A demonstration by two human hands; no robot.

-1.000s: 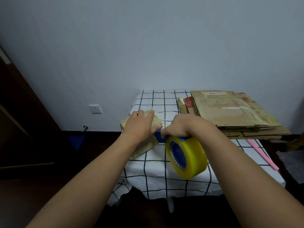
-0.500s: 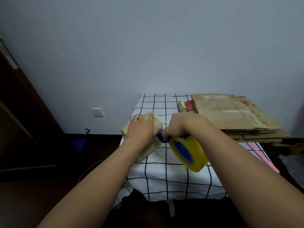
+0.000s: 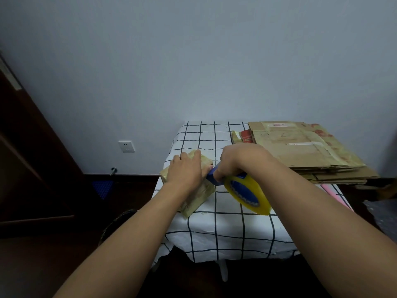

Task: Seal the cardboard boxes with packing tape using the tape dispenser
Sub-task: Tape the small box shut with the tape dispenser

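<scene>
The left hand (image 3: 186, 168) presses flat on the small tan cardboard box (image 3: 198, 191). Just right of it, the right hand (image 3: 235, 161) grips the blue tape dispenser (image 3: 212, 179), its yellow tape roll (image 3: 249, 193) hanging below.

Small cardboard box (image 3: 198, 195) meets blue tape dispenser (image 3: 241, 188).
Dispenser's yellow roll tilts at the box's 3 o'clock, blue nose touching its top edge.
</scene>
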